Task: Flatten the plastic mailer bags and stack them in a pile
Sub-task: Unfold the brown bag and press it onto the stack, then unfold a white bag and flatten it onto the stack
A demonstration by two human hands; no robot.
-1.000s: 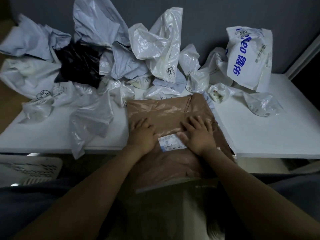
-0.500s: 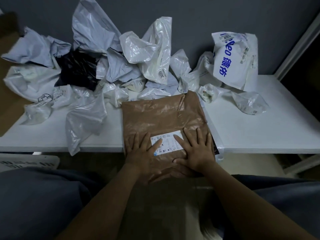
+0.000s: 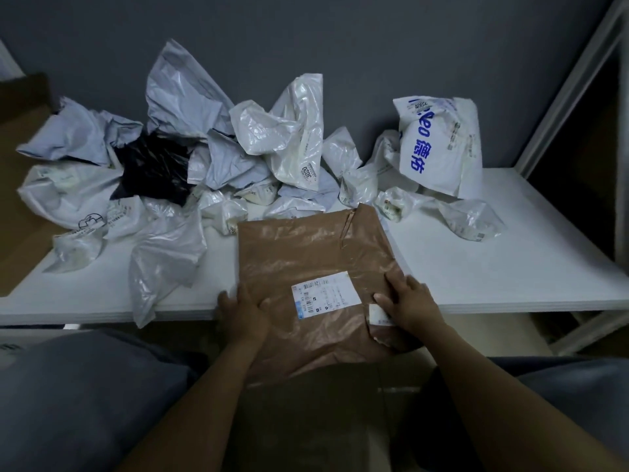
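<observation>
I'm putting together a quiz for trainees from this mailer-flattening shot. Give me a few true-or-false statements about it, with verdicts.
1. The brown mailer lies on the table with its near end hanging over the front edge. True.
2. Both hands cover the white label. False: the left hand is at the mailer's left edge and the right hand is at its right edge, with the label bare between them.
3. A black bag sits among the crumpled bags at the back. True.
4. The white bag with blue print stands at the far left. False: it stands at the right end.
</observation>
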